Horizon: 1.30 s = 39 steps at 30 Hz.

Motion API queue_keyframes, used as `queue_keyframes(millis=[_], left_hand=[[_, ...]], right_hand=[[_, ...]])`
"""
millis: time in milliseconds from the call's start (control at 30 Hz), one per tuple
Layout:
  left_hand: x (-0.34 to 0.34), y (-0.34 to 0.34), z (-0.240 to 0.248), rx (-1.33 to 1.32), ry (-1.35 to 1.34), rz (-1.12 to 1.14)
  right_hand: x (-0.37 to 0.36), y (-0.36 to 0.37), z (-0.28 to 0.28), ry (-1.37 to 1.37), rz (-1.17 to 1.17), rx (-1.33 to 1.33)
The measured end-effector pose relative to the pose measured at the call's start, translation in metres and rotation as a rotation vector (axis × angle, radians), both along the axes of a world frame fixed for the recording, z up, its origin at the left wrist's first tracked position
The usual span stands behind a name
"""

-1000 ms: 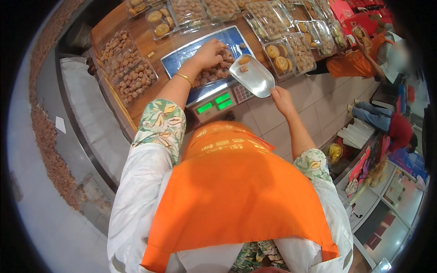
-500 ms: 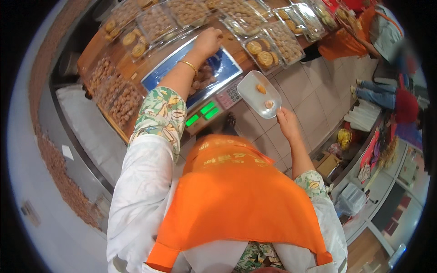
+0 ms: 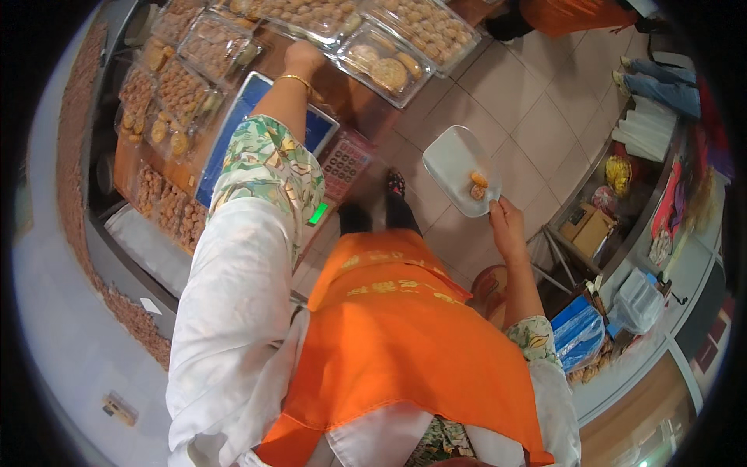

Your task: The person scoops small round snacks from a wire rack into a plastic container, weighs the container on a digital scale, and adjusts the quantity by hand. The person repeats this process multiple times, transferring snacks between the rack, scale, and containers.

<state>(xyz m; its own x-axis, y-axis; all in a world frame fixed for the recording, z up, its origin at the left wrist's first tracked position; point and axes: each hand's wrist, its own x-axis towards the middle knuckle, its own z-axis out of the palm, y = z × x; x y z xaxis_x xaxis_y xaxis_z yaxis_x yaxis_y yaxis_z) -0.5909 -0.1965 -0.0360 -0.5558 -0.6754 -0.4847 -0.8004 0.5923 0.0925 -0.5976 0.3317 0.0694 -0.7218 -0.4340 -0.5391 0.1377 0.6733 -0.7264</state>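
My right hand [image 3: 507,224] pinches the corner of a shallow clear plastic tray [image 3: 445,157], held out over the tiled floor. A few small golden-brown pastries [image 3: 478,184] lie in the tray near my fingers. My left hand [image 3: 303,58], with a bracelet at its wrist, reaches across a blue-topped weighing scale [image 3: 226,140] to the packed boxes. Its fingers look curled, but the fingertips and anything in them are hidden. Right beside it stands a clear box of large round cookies [image 3: 387,71]. My left forearm covers much of the scale's plate.
Clear boxes of small round pastries [image 3: 424,29] line the wooden table [image 3: 128,163]. The scale's keypad [image 3: 342,167] faces me. Other people in orange aprons [image 3: 572,15] and jeans [image 3: 661,82] stand at the far right. A shelf with a cardboard box [image 3: 587,228] runs along the right.
My left hand has moved left, toward the boxes beyond the scale. The view has shifted. The tray stays in my right hand, its pastries now closer together near the held corner.
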Motion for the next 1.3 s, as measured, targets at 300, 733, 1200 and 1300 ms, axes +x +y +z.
queue_keyframes(millis=[300,733,1200,1300], left_hand=[[-0.002,0.016,-0.047,-0.113,0.247,0.367],[-0.011,0.064,-0.037,-0.308,0.502,0.891],[0.175,0.292,0.134,0.268,1.347,0.460],[0.240,0.310,0.121,0.137,1.184,0.565]], right_hand=[[-0.028,0.010,-0.007,0.020,0.071,0.070],[-0.071,-0.003,0.019,-0.117,0.139,-0.048],[-0.067,-0.074,0.028,-0.047,0.426,-0.036],[-0.061,-0.087,0.026,-0.082,0.487,-0.024]])
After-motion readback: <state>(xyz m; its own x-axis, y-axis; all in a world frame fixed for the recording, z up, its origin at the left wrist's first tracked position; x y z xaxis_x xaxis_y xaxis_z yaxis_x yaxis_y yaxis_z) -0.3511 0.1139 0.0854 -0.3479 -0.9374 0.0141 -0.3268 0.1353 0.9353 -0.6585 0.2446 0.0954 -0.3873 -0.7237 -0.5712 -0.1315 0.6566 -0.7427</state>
